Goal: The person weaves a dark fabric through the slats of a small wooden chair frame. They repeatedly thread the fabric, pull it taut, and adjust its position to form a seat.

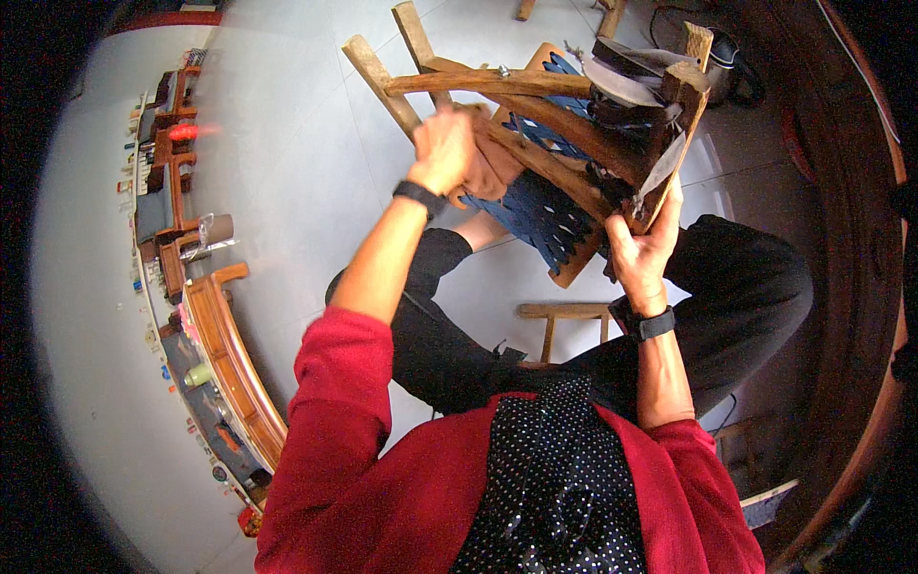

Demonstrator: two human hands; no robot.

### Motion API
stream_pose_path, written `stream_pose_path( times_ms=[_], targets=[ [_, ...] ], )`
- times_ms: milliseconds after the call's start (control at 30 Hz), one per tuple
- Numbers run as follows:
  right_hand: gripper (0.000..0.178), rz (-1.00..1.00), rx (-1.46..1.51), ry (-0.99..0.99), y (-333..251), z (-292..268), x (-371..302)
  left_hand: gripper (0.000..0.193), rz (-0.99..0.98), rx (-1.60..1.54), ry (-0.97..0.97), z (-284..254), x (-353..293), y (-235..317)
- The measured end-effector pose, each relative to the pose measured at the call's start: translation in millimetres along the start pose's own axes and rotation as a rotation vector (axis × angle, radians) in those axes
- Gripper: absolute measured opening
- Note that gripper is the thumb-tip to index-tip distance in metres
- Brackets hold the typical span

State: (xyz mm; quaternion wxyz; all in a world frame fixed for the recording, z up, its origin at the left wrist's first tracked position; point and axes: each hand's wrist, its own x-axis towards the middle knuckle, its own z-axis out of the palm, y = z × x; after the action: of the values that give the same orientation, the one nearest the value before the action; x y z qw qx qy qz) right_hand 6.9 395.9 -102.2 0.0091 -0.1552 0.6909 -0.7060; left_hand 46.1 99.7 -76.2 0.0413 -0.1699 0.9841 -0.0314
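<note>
A wooden folding stool (pixel 559 120) with a seat of woven blue straps (pixel 535 220) is held tilted above my lap. My left hand (pixel 445 151) is closed at one of its wooden bars, on a crumpled brown piece that looks like a cloth (pixel 494 165); motion blurs its edges. My right hand (pixel 648 244) grips the lower end of a stool leg, its fingers partly hidden behind the wood. Grey fabric strips (pixel 622 84) are wrapped about the legs at the upper right. A metal bolt (pixel 504 71) shows on the upper bar.
Below the stool, between my knees, stands a small wooden stool (pixel 564 311). Carved wooden furniture (pixel 234 354) lines the wall at the left, with a green cup-like object (pixel 197 375) on it. Dark wooden furniture (pixel 851 287) fills the right side. More wooden legs (pixel 612 17) show at the top.
</note>
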Motion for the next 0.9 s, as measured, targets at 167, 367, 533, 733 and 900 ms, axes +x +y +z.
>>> stream_pose_path(
  times_ms=[167, 367, 533, 733, 900],
  targets=[
    [0.077, -0.069, -0.027, -0.019, 0.5, 2.9, -0.1, 0.035, -0.162, -0.048, -0.059, -1.7, 36.6, -23.4],
    [0.079, -0.068, 0.011, 0.009, 3.7, 1.4, 0.6, 0.018, -0.003, -0.353, -0.046, -20.6, -25.9, 42.3],
    [0.079, -0.065, -0.006, 0.003, 0.6, 3.9, 0.7, 0.032, -0.151, -0.078, -0.038, -8.3, 15.2, -12.1],
    [0.08, -0.041, -0.004, 0.016, -2.0, 4.8, 0.8, 0.024, -0.083, -0.342, -0.065, -11.7, 2.9, 15.0],
    [0.08, -0.041, 0.017, 0.015, 1.3, 3.5, 1.3, 0.025, -0.038, -0.2, -0.039, -23.1, -22.4, 44.7]
  ],
)
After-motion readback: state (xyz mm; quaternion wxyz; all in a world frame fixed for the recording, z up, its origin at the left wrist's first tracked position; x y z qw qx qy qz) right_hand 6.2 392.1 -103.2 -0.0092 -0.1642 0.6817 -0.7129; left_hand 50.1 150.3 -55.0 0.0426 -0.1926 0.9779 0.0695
